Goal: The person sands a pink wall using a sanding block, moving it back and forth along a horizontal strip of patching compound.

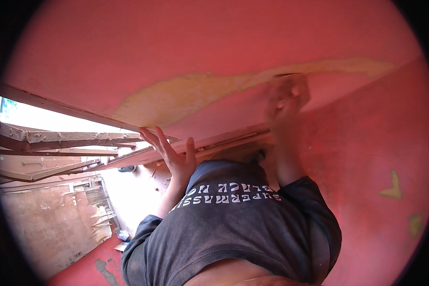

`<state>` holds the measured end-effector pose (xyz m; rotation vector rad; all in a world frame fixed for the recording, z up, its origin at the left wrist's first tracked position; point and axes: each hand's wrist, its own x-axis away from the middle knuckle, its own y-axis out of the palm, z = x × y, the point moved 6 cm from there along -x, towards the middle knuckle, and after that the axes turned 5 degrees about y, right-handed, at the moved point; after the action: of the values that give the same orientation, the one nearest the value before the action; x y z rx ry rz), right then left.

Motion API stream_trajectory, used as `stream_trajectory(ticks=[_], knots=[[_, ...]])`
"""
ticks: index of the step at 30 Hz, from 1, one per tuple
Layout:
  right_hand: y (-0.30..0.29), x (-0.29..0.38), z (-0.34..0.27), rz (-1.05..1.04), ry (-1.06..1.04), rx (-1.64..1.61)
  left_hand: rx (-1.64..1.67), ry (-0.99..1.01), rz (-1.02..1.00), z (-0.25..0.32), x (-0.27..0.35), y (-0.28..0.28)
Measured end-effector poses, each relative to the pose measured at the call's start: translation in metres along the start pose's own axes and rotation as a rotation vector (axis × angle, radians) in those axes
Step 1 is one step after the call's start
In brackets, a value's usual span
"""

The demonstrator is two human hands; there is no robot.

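A red-painted wall (207,39) fills the upper view, crossed by a long, irregular yellowish patch (178,96). My right hand (289,94) is at the lower edge of this patch, toward its right part. It is blurred, with curled fingers, and a thin dark edge shows just above them; whether the hand grips a tool cannot be made out. Lower left, my left hand (175,153) has its fingers spread, fingertips at the wall's edge by the opening, and no object shows in it.
Left of the wall is a bright opening with wooden frame bars (75,139). A worn wooden door (53,218) with splintered edges stands lower left. The adjoining red wall (357,150) at right bears small yellowish patches. A ledge (232,141) runs below the wall patch.
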<state>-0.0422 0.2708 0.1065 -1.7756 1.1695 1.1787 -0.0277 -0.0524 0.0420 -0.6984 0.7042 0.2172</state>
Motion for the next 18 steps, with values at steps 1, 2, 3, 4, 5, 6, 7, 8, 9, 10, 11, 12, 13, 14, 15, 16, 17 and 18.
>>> stream_trajectory(ticks=[1,2,3,4,5,6,7,8,9,10,11,12,13,14,15,16,17,18], knots=[[0.004,0.003,-0.013,-0.059,-0.182,0.115,-0.004,0.024,-0.004,0.001,0.000,-0.001],[0.009,0.007,-0.026,-0.098,-0.373,0.216,-0.009,0.048,-0.008,0.001,0.001,-0.001],[0.001,-0.001,0.001,-0.039,-0.012,0.063,-0.003,0.045,-0.010,0.003,0.001,-0.002],[-0.002,-0.001,0.014,-0.018,0.165,-0.009,-0.013,0.039,-0.012,0.006,0.000,-0.004],[-0.005,0.003,0.025,0.019,0.345,-0.084,-0.024,0.032,-0.015,0.007,0.000,-0.005],[-0.004,0.002,0.022,0.029,0.337,-0.078,-0.019,0.030,-0.011,0.006,0.001,-0.005],[-0.002,0.002,0.018,0.039,0.330,-0.072,-0.016,0.022,-0.020,0.003,0.002,-0.004],[-0.003,0.000,0.012,0.038,0.324,-0.070,-0.013,0.014,-0.029,0.002,0.004,-0.003],[0.001,-0.004,-0.020,-0.072,-0.019,0.018,-0.013,0.017,-0.030,0.002,0.004,-0.004],[0.007,0.001,-0.046,-0.182,-0.361,0.106,-0.012,0.033,-0.035,0.004,0.004,-0.005],[0.009,0.000,-0.043,-0.179,-0.360,0.108,-0.012,0.049,-0.039,0.006,0.004,-0.005],[0.003,-0.007,-0.014,-0.047,0.044,0.032,-0.008,0.048,-0.041,0.006,0.005,-0.004],[-0.004,-0.002,0.014,0.088,0.446,-0.045,-0.003,0.053,-0.041,0.007,0.007,-0.004],[-0.006,0.002,0.013,0.087,0.445,-0.043,0.002,0.056,-0.039,0.008,0.008,-0.003],[-0.004,0.004,0.002,0.012,0.287,0.018,0.004,0.056,-0.038,0.008,0.009,-0.003],[-0.003,0.008,-0.011,-0.062,0.129,0.078,0.011,0.042,-0.043,0.008,0.010,-0.002],[0.000,0.014,-0.023,-0.136,-0.029,0.137,0.016,0.027,-0.048,0.008,0.011,-0.001],[0.004,0.021,-0.034,-0.206,-0.187,0.191,0.013,0.029,-0.042,0.008,0.010,-0.002]])
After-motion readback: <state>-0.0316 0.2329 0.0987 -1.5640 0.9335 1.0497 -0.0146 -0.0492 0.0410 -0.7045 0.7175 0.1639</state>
